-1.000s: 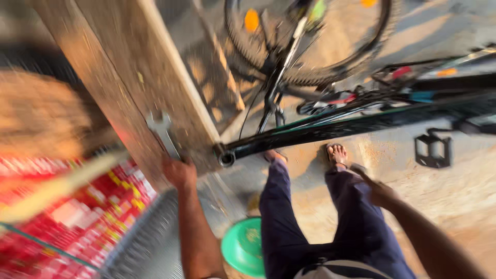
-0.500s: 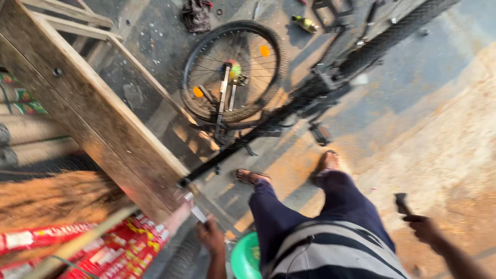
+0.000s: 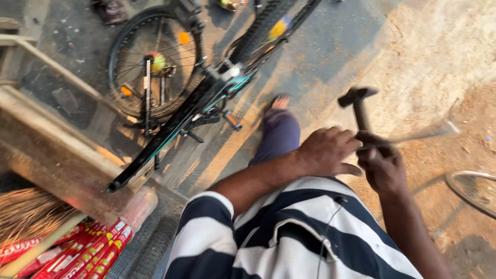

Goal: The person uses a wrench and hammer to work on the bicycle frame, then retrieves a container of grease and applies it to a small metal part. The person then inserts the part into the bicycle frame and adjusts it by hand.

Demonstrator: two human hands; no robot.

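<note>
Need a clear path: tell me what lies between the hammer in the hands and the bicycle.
In the head view, only the person's dark-trousered leg and foot on bare pavement lie between the hammer and the bicycle.

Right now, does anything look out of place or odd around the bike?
The bike lies flat on the ground, not upright. The right hand holds a hammer head up; the left hand rests beside it.

The hammer has its lower handle hidden inside the right hand. A thin rod beside it is smeared by motion blur. The bicycle and a wheel rim run off the picture's edges.
</note>
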